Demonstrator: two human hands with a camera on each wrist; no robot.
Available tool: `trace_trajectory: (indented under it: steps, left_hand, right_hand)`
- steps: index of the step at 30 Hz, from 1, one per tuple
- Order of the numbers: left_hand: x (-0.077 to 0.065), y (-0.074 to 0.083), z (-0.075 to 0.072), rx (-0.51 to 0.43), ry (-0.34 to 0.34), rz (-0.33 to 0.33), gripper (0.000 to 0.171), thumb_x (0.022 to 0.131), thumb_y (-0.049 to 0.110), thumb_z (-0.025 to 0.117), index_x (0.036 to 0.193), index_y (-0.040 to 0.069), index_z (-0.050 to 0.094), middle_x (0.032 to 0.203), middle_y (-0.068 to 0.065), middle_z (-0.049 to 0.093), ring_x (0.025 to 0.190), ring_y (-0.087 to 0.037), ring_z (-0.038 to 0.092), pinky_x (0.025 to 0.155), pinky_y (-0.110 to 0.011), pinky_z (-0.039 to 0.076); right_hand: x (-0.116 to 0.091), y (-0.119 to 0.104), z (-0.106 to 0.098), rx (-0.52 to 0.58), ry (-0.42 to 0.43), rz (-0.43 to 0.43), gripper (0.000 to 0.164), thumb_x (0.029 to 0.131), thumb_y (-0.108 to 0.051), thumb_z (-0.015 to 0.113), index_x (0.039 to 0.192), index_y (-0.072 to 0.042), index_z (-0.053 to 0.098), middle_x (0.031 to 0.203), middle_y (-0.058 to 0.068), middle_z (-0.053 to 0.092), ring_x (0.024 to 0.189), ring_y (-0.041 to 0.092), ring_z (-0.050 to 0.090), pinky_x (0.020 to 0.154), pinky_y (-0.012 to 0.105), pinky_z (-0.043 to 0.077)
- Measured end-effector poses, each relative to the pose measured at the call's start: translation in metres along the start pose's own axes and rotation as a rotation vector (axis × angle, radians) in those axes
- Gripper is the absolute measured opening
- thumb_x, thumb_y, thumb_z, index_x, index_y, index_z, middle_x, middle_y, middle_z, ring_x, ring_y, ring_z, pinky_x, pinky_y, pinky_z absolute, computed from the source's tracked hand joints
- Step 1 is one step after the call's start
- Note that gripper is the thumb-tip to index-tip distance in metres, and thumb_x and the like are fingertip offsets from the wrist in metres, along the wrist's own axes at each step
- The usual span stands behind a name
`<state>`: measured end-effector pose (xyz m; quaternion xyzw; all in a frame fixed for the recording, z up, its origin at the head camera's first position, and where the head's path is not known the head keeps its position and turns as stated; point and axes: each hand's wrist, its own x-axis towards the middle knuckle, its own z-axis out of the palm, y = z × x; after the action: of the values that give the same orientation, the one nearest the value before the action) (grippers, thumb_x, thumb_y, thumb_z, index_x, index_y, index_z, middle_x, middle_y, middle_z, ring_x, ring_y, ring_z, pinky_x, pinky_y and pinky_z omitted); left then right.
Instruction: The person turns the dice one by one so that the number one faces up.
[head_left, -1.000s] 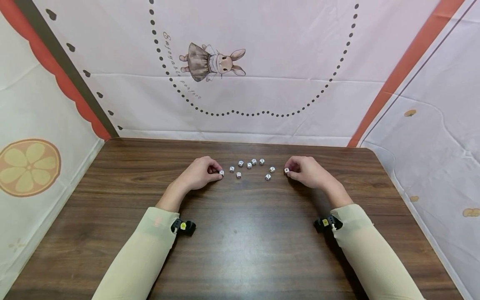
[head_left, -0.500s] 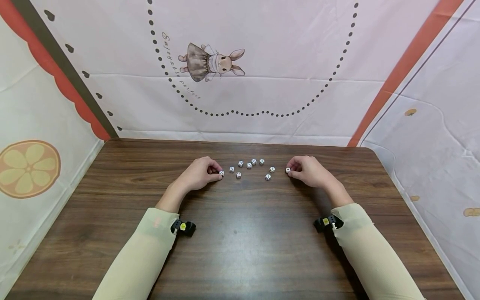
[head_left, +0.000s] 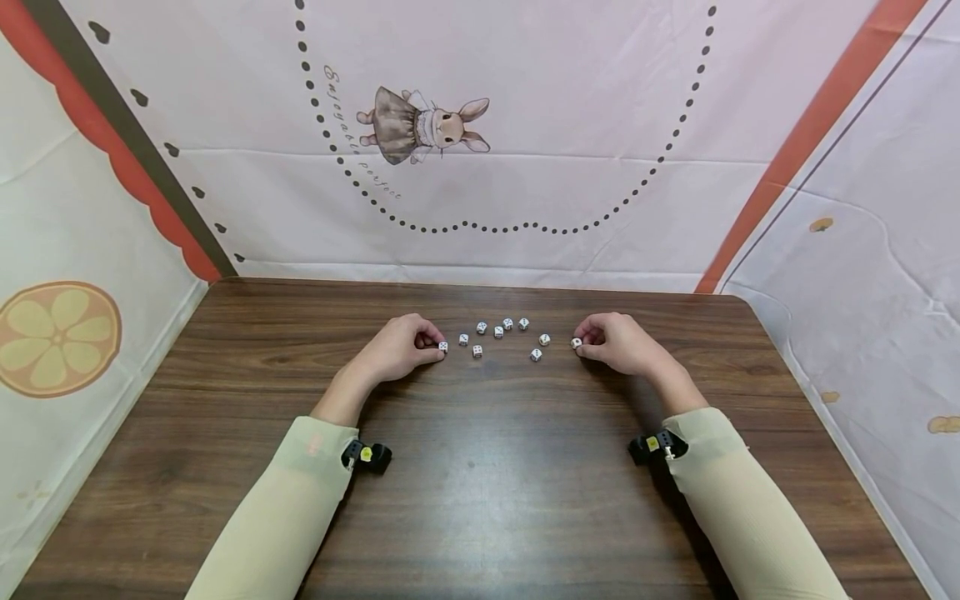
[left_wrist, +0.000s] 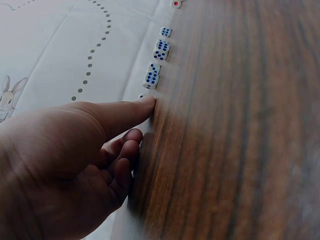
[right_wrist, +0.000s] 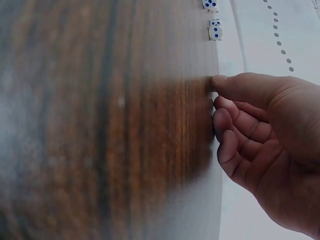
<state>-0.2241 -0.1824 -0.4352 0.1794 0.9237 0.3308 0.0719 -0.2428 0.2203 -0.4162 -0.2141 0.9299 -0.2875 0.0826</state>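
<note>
My left hand (head_left: 400,346) pinches a small white die (head_left: 443,347) between thumb and fingers at the left end of a loose group of dice. In the left wrist view most of that die is hidden behind the thumb. At the group's right end, my right hand (head_left: 616,343) pinches another white die (head_left: 576,343), which looks slightly turned; the right wrist view hides it behind the thumb. Several dice lie between the hands, among them a die (head_left: 463,340) nearest the left fingers and a die (head_left: 544,340) nearest the right ones. Blue pips show on dice (left_wrist: 161,49) in the left wrist view.
The dice rest on a dark wood-grain table (head_left: 480,500), towards its far edge. Behind it hangs a pale cloth (head_left: 570,100) with a printed rabbit (head_left: 423,125). Black wrist cameras (head_left: 367,455) sit at both cuffs.
My right hand has shifted slightly to the right with its die, and that die has turned a little. The left hand and the dice in between stay essentially in place.
</note>
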Motion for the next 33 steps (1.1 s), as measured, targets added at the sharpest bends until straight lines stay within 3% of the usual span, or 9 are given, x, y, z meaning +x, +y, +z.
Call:
trace_trajectory:
  steps: [17, 33]
  left_hand:
    - [0.000, 0.000, 0.000, -0.003, 0.001, -0.003, 0.014, 0.095, 0.020, 0.083, 0.103, 0.010, 0.078, 0.097, -0.003, 0.066, 0.091, -0.019, 0.060, 0.083, -0.037, 0.049]
    - [-0.001, 0.001, -0.001, 0.000, 0.008, 0.015, 0.013, 0.095, 0.019, 0.083, 0.102, 0.009, 0.078, 0.097, -0.004, 0.066, 0.091, -0.020, 0.060, 0.083, -0.038, 0.049]
  right_hand:
    - [-0.003, -0.002, 0.000, -0.016, 0.016, -0.001, 0.005, 0.096, -0.008, 0.078, 0.099, -0.008, 0.074, 0.089, 0.000, 0.071, 0.084, 0.018, 0.064, 0.076, 0.038, 0.051]
    - [-0.016, -0.033, 0.008, 0.025, -0.057, -0.083, 0.007, 0.094, -0.012, 0.081, 0.097, -0.013, 0.075, 0.083, -0.005, 0.070, 0.078, 0.014, 0.064, 0.071, 0.033, 0.051]
